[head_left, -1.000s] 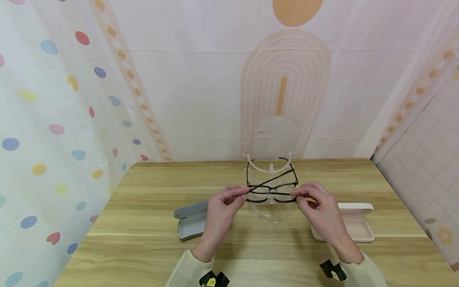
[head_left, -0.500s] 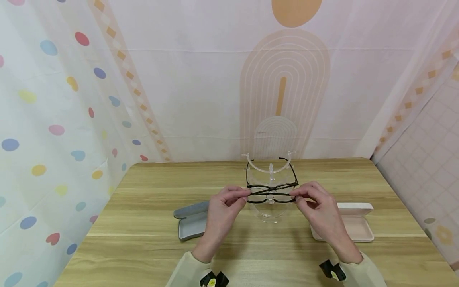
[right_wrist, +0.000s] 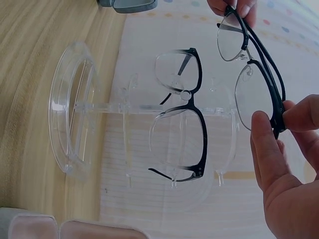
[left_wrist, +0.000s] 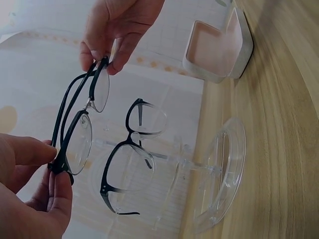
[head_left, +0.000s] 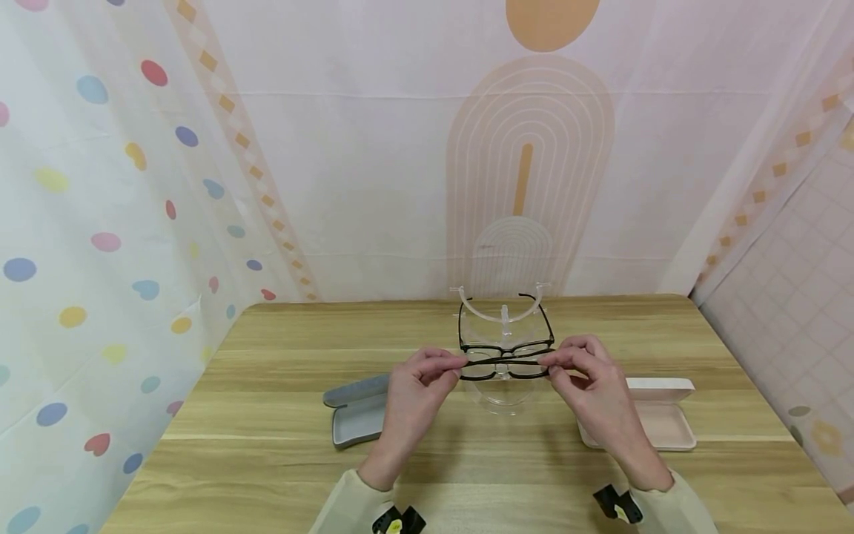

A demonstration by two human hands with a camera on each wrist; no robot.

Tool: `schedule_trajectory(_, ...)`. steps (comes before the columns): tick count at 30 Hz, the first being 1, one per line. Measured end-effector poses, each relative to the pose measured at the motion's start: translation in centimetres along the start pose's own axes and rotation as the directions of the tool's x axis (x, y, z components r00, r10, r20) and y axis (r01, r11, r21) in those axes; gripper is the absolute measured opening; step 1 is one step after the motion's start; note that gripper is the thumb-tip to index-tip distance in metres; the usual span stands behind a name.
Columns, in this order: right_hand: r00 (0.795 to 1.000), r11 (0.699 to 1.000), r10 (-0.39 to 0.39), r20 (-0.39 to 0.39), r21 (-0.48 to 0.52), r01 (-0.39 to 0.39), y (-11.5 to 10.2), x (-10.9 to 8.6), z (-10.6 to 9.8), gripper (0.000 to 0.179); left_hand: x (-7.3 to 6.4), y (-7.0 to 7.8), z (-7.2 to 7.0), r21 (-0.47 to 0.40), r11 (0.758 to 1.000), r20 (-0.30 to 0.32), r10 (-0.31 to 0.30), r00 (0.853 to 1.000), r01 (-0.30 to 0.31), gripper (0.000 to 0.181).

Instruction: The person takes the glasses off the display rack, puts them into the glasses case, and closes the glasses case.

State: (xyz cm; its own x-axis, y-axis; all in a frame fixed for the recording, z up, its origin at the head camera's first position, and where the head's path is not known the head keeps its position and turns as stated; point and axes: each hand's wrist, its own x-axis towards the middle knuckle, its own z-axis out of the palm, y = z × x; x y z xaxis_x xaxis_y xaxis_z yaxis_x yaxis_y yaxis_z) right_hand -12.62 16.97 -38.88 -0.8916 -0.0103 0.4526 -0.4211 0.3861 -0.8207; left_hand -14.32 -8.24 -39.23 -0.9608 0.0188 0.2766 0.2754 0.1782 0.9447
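Note:
Both hands hold a pair of half-rim glasses [left_wrist: 71, 135] with black brows and clear lenses, in front of a clear display stand [right_wrist: 59, 109]. My left hand [head_left: 416, 393] pinches one end of the frame between thumb and fingers. At the opposite end, my right hand [head_left: 600, 393] pinches the other hinge corner. Both temples lie folded across behind the lenses. Behind them, a second pair of glasses [right_wrist: 204, 134], black fading to clear, rests on the stand with its temples spread toward the back.
An open grey glasses case [head_left: 356, 421] lies left of the stand, partly behind the left hand. To the right, an open case with a pink lining [head_left: 674, 426] is partly covered by the right hand. A patterned curtain [head_left: 373, 185] hangs behind the wooden table [head_left: 267, 475].
One temple of the held glasses, slanting up and outward a second ago, has swung down flat against the other. Both hands stay almost in place.

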Motion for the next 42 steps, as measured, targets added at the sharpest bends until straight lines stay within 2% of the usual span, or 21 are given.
schedule_trajectory(6,1.000,1.000,-0.017,-0.004,-0.002,0.017,0.2,0.1,0.1,0.018,0.0,0.0,-0.1,0.015,1.000,0.004,-0.026,1.000,0.026,0.020)
schedule_trajectory(17,0.999,0.999,-0.043,0.007,0.022,0.043,0.3,0.2,0.4,0.021,-0.1,0.0,-0.3,0.072,0.997,-0.008,-0.035,0.999,0.036,0.020)
schedule_trajectory(28,0.999,0.996,-0.036,0.022,0.077,0.035,0.4,0.0,0.8,0.021,-0.3,-0.6,-1.0,-0.074,0.997,0.020,-0.025,1.000,0.026,0.017)
schedule_trajectory(32,0.999,0.995,-0.019,0.035,0.102,0.015,0.3,0.0,0.9,0.022,-0.5,-0.8,-1.6,-0.087,0.995,0.042,-0.038,0.998,0.042,0.022)
schedule_trajectory(35,0.999,0.993,-0.005,0.042,0.117,0.000,0.2,0.1,1.0,0.020,-0.7,-1.0,-1.9,-0.089,0.996,0.059,-0.027,0.998,0.032,0.028)
schedule_trajectory(42,0.998,0.988,0.005,0.056,0.154,-0.014,0.0,0.2,1.3,0.018,-0.8,-1.2,-2.6,-0.094,0.995,0.059,0.033,0.998,-0.028,0.033)
